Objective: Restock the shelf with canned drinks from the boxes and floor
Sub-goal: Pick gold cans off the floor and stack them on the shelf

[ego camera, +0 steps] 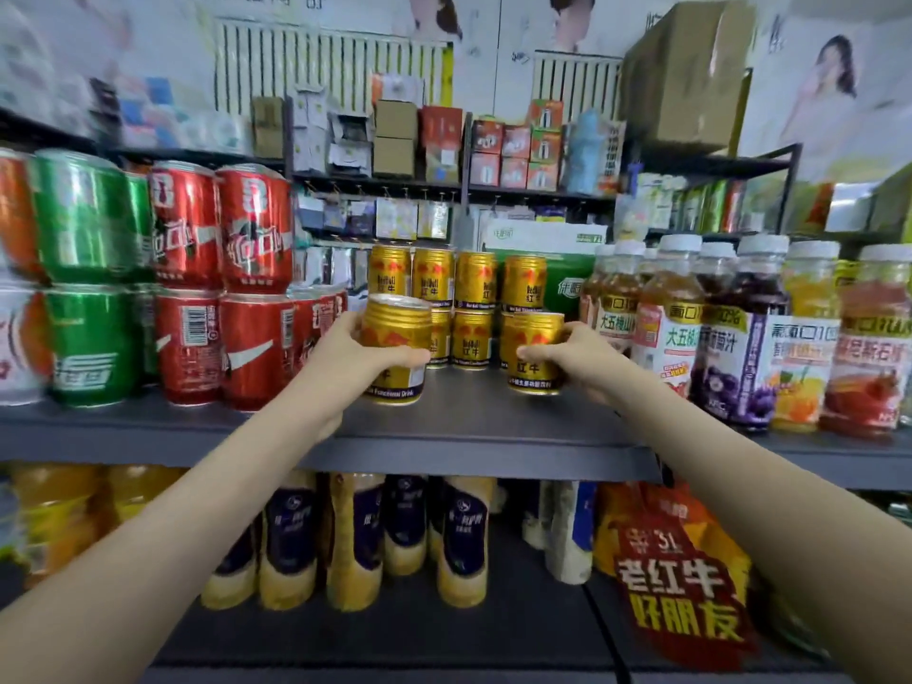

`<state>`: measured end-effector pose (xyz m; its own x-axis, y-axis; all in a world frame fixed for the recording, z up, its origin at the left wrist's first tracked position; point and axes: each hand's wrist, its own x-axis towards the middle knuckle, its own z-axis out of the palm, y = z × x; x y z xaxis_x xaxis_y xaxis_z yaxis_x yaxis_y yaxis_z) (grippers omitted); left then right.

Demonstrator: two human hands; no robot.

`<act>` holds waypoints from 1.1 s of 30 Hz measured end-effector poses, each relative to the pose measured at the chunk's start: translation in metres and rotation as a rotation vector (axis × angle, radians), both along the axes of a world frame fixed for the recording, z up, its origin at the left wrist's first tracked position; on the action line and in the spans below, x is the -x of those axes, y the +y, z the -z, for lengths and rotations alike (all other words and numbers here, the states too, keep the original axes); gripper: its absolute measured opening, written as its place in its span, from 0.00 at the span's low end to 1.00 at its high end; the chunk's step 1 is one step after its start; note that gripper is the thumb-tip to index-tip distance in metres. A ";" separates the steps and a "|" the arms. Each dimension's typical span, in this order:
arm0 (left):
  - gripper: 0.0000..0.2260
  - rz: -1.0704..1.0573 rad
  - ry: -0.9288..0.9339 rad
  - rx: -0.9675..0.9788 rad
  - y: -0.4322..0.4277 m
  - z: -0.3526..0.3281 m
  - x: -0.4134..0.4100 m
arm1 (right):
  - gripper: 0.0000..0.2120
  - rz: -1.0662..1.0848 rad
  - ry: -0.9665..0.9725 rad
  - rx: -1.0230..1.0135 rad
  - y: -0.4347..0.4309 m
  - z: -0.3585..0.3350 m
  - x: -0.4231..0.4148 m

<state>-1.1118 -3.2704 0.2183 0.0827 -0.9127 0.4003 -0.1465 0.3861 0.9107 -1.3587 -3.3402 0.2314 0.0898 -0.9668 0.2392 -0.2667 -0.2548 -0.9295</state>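
While both my arms stretch straight out to the middle shelf, each hand has a can in it. My left hand (362, 355) wraps round the left gold can (395, 333) from its left side, thumb across the front, and that can leans a bit toward me so its top shows. My right hand (580, 360) grips the right gold can (533, 338) from its right side, thumb on the label, can pretty much upright. Both cans are low over the front of the grey shelf (469, 427); can't tell if they actually touch it. Just behind them sit the stacked gold cans (474, 281), two high. Red cola cans (251, 269) and green cans (84, 269) are off to the left, juice bottles (740, 333) to the right.
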 end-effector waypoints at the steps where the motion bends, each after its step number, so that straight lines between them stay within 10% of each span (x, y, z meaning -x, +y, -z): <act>1: 0.26 -0.013 -0.001 -0.014 -0.004 0.002 0.001 | 0.27 -0.001 0.016 -0.028 -0.008 0.001 0.000; 24: 0.51 0.005 -0.279 -0.171 -0.083 0.030 0.011 | 0.26 0.060 0.220 -0.082 -0.075 0.004 0.007; 29: 0.52 0.084 -0.401 -0.240 -0.059 0.016 0.017 | 0.31 0.254 0.370 0.307 -0.036 -0.002 -0.005; 33: 0.46 0.031 -0.415 -0.162 -0.059 0.017 0.018 | 0.28 -0.117 0.329 0.216 0.010 -0.006 -0.028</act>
